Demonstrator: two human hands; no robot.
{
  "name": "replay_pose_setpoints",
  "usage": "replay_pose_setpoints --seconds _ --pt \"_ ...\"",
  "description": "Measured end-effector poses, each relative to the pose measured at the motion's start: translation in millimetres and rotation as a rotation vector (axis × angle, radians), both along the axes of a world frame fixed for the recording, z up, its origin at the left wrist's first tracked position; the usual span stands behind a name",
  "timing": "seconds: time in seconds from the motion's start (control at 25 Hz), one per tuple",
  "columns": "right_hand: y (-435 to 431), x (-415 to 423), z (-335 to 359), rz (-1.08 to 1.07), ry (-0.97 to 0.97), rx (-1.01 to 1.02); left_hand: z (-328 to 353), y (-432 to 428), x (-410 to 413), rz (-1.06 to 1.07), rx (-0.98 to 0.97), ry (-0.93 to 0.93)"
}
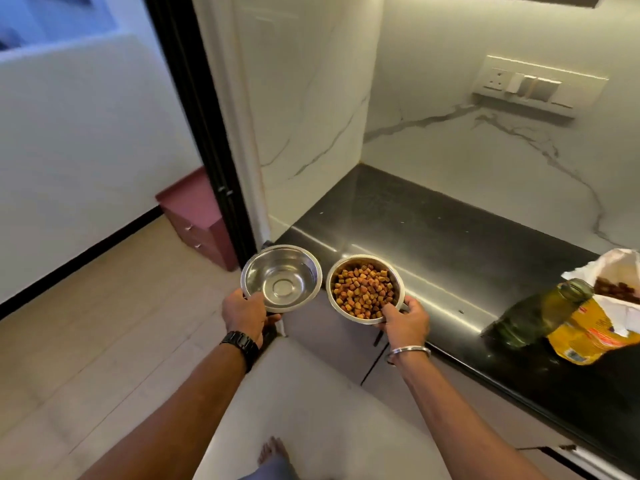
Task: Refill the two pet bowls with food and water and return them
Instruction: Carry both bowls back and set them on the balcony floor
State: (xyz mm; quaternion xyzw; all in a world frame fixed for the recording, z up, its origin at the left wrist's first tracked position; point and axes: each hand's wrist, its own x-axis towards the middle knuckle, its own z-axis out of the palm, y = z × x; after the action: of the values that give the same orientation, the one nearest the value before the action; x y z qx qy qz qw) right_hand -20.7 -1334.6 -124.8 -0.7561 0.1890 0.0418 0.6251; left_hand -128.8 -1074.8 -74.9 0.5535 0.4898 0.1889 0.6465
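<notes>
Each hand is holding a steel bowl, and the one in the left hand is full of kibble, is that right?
Not quite. The head view shows the kibble bowl in the right hand. Each hand does hold a steel bowl, but the left hand has the other bowl, which contains no kibble.

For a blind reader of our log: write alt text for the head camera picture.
A person holds two steel bowls by a black counter: the left hand grips the water bowl, the right hand the food bowl full of brown kibble. At the counter's right are a green bottle and an open yellow food bag.
</notes>
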Motion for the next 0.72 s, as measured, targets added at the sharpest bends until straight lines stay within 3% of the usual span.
replay_pose_setpoints --seconds 0.72 --pt "297 -40 9 0.621 -0.002 0.053 -12 208 -175 0.579 0.009 0.026"
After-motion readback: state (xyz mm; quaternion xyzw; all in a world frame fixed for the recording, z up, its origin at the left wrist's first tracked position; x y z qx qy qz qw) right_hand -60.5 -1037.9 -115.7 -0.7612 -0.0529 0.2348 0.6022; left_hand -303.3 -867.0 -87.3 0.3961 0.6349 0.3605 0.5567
